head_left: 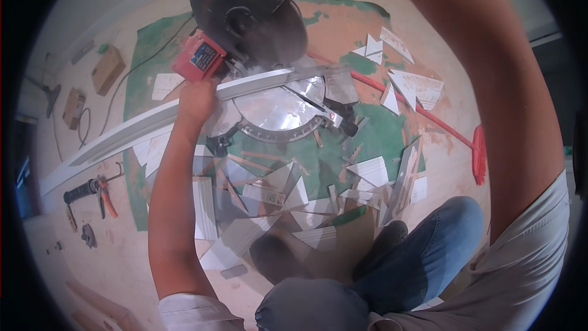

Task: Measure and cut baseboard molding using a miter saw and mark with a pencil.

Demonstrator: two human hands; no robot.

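Note:
My left hand (198, 99) is closed on a long white moulding strip (254, 84), pressing it against the fence of a mitre saw (280, 109). The strip runs from the far lower left to the middle of the saw table. Above its end, the dark saw head and blade guard (245, 15) are raised, with a red motor housing (199, 55) just beyond my left hand. My right arm (490, 67) reaches up and leaves the picture at the top edge, so the right hand is out of sight.
White moulding offcuts (318, 220) litter the green sheet (380, 132) between the saw and my legs. A red-handled broom (450, 129) lies to the right. At left are a caulking gun (92, 193), wooden blocks (108, 70) and a dark cable (131, 70).

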